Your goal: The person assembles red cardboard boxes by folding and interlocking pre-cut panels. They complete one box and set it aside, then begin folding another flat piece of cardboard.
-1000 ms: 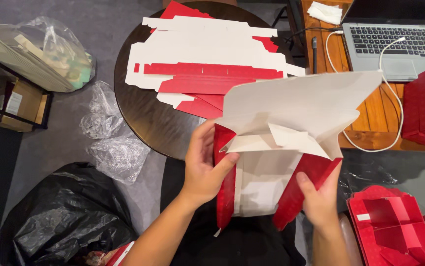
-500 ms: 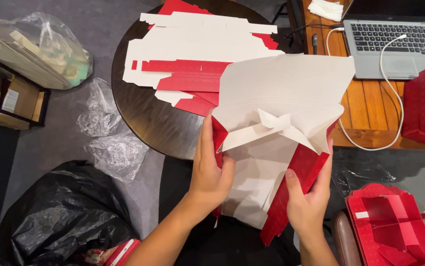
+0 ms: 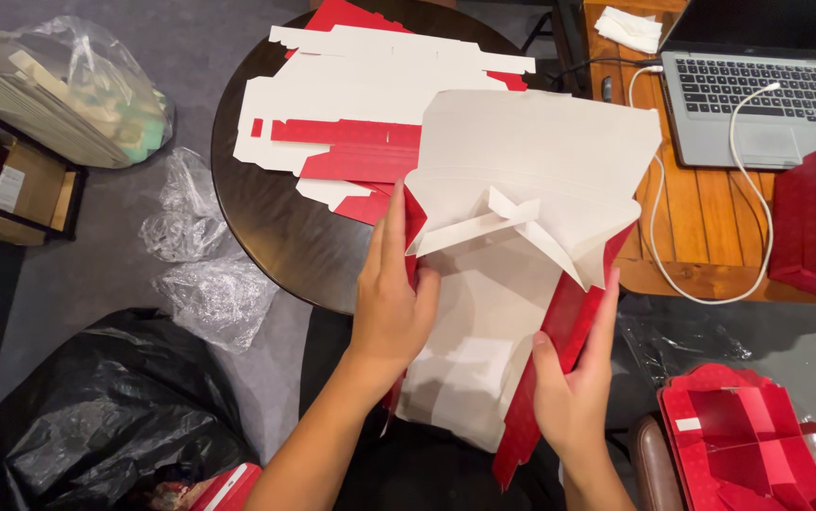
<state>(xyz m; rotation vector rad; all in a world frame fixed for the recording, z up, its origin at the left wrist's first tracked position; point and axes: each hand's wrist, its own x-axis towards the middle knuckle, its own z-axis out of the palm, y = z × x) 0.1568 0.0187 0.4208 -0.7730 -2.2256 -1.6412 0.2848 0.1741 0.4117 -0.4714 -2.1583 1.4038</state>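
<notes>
A grey floor [image 3: 190, 57] runs under everything, evenly lit from above. A round dark tabletop [image 3: 275, 237] stands in the middle, with a slatted wooden desk [image 3: 692, 218] just beside it on the right. The desk carries a grey laptop [image 3: 758, 104], a white cable [image 3: 739, 189] looping across the slats, and a crumpled tissue [image 3: 630, 28]. On the floor to the left lie clear plastic wrap [image 3: 209, 284], a black bag [image 3: 96, 426], and a dark rack [image 3: 10, 189] holding brown boxes.
</notes>
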